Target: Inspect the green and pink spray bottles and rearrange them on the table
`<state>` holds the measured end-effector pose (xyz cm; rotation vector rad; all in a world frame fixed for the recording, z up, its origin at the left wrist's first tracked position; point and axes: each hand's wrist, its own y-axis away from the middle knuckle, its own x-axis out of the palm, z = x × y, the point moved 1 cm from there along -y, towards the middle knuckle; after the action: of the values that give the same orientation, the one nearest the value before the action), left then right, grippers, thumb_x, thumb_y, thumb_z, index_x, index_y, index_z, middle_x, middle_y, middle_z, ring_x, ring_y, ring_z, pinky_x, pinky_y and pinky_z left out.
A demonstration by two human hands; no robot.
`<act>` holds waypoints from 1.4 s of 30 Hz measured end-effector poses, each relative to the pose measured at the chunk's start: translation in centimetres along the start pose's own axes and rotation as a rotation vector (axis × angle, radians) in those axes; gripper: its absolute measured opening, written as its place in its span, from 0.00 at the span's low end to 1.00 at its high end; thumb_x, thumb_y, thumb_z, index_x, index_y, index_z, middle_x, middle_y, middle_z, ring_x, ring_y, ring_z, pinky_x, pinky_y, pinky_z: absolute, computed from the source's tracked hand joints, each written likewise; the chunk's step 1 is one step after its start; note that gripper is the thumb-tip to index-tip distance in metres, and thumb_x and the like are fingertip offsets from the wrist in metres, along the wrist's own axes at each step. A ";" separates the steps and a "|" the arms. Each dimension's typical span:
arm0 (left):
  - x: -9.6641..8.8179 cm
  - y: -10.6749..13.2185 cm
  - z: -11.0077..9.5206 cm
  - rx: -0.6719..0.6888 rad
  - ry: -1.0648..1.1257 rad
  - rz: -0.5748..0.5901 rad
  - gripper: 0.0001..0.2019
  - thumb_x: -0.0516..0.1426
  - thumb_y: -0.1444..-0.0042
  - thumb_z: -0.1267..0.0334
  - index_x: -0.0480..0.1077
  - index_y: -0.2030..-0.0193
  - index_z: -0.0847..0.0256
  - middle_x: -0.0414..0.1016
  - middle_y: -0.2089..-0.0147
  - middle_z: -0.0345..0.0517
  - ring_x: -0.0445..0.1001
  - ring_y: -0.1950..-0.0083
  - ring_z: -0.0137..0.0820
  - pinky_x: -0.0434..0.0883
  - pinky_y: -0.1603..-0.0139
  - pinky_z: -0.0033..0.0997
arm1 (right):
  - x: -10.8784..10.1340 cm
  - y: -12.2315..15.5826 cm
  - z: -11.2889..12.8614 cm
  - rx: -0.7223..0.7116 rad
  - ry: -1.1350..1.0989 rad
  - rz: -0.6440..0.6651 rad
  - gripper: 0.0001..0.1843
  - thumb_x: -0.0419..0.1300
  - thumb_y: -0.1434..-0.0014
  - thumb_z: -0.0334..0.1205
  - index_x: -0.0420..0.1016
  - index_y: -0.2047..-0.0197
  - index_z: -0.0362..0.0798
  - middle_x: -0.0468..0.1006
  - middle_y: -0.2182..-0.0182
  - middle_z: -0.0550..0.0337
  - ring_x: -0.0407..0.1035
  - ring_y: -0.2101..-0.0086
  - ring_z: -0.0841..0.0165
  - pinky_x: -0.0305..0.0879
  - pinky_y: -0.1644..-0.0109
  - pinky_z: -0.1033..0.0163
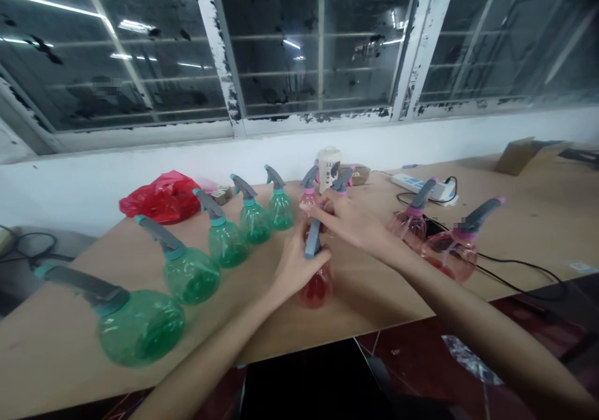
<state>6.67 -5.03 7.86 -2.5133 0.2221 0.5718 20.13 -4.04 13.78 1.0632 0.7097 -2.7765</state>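
A pink-red spray bottle [316, 290] with red liquid in its bottom stands on the table in front of me. My left hand [296, 259] is closed around its neck, just under the grey spray head [312, 239]. At the far end of that head, the fingers of my right hand [349, 220] are pinched on the nozzle, which they mostly cover. Beyond my hands are two more pink spray bottles with grey heads, one [309, 196] partly hidden by my fingers and the other [343, 183] mostly hidden.
Several green spray bottles [228, 244] line the left side. Two pink spray bottles [452, 254] stand on the right by black cables. A red plastic bag [163, 196], a white container [329, 165], a power strip [423, 186] and a cardboard box [515, 156] lie towards the wall.
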 end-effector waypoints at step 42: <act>-2.8 1.0 4.8 -0.707 0.881 -0.093 0.11 0.59 0.47 0.56 0.69 0.72 0.64 0.75 0.76 0.41 0.75 0.74 0.26 0.72 0.67 0.24 | 9.2 3.1 -13.1 -0.081 0.126 0.035 0.22 0.54 0.42 0.54 0.65 0.50 0.49 0.78 0.58 0.52 0.73 0.56 0.57 0.68 0.54 0.49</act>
<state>2.20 -3.08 4.97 -3.2815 0.2416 -0.6589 21.91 -0.10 -1.94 1.2301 0.8017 -2.6464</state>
